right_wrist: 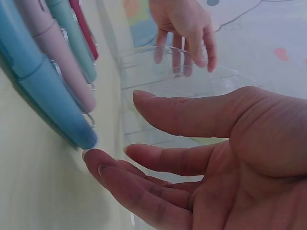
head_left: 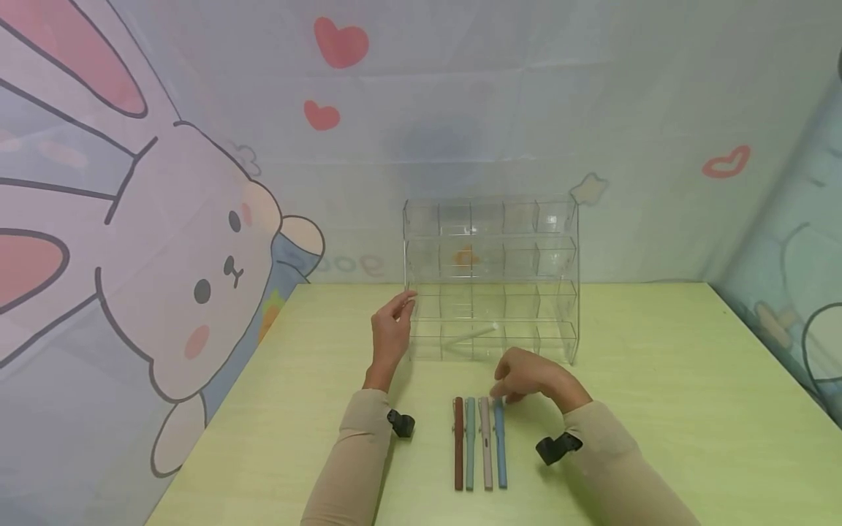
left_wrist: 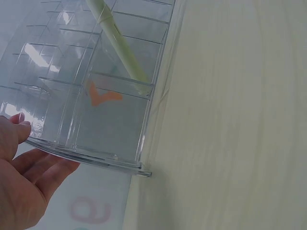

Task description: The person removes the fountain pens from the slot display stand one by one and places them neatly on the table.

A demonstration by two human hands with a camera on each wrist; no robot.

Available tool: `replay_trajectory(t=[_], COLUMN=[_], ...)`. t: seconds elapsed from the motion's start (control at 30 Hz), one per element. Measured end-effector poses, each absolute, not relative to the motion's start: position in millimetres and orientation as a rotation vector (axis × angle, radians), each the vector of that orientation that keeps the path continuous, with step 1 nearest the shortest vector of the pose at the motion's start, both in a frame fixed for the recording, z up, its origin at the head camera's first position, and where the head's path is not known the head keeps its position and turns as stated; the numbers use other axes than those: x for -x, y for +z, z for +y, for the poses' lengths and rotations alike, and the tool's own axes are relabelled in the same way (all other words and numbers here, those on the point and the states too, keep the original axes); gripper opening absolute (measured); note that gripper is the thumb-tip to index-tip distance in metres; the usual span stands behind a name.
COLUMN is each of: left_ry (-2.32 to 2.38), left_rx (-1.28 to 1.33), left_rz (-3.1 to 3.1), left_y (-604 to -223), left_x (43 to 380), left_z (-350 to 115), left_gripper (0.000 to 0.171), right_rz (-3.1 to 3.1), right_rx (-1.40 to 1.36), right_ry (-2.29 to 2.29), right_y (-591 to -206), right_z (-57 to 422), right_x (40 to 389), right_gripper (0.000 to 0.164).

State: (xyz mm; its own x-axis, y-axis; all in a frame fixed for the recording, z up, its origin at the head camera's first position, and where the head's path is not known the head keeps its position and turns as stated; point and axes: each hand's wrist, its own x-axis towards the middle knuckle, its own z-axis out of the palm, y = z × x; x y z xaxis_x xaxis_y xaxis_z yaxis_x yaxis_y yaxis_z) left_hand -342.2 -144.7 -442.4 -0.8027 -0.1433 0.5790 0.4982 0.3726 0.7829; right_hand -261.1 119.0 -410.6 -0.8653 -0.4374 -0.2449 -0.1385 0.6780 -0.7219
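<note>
A clear plastic rack (head_left: 488, 286) with tiers of small compartments stands at the back of the table. My left hand (head_left: 391, 334) pinches its left side edge, thumb and fingers on opposite faces of the panel, as the left wrist view shows. A pale green pen (left_wrist: 120, 45) lies slanted in the lowest tier. Before the rack, side by side, lie a dark red pen (head_left: 458, 443), a green pen (head_left: 470, 443), a pinkish pen (head_left: 486, 443) and a blue pen (head_left: 501, 443). My right hand (right_wrist: 192, 148) hovers with thumb and fingers apart, a fingertip at the blue pen's end; contact is unclear.
The light yellow-green table (head_left: 664, 394) reaches back to a printed cloth backdrop (head_left: 500, 95) with a rabbit and hearts. A small black camera (head_left: 558, 448) sits on the right wrist, another black camera (head_left: 401, 424) on the left.
</note>
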Motion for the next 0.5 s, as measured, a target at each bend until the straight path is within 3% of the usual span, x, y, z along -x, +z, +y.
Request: replay_trajectory(t=[0.5], left_ry=[-1.448], left_rx=[0.301], left_rz=[-2.079], left_y=[-444], left_x=[342], left_z=[-146], left_gripper=[0.02], right_rz=[2.497], right_rx=[0.382], right_ry=[-1.375], right_y=[-394], right_z=[129], right_x=[264], right_gripper=[0.048])
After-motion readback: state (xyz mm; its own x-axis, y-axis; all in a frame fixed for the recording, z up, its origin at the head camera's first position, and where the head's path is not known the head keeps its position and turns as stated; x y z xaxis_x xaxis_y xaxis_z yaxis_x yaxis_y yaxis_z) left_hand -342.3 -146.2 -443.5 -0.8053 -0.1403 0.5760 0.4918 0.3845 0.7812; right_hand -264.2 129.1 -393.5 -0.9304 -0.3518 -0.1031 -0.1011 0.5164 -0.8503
